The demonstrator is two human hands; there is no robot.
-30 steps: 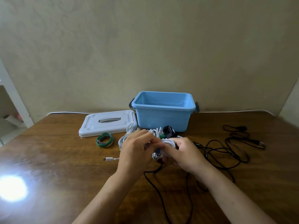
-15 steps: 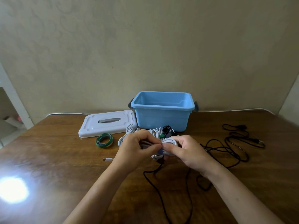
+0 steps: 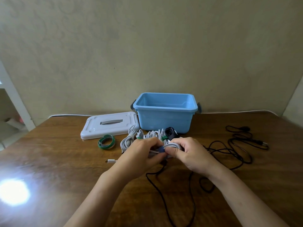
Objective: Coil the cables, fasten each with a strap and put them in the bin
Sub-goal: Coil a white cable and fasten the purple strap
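Above the table's middle, both hands hold a coiled white cable (image 3: 172,146) with a blue strap (image 3: 161,149) around it. My left hand (image 3: 141,157) pinches the coil at the strap from the left. My right hand (image 3: 191,154) grips the coil from the right, thumb by the strap. Behind the hands lie several white coiled cables (image 3: 129,140) with green straps and a small black coil (image 3: 169,131). A loose black cable (image 3: 229,151) sprawls to the right. The open blue bin (image 3: 164,119) stands at the back.
The bin's white lid (image 3: 108,124) lies left of the bin. A green strap roll (image 3: 106,142) sits in front of the lid. A white plug end (image 3: 110,161) lies left of my left wrist. More black cable (image 3: 164,194) trails toward the front edge. Glare marks the table's left.
Both hands with the white coil have lifted slightly and shifted away from me. The blue strap now shows between the thumbs, where fingers covered it before.
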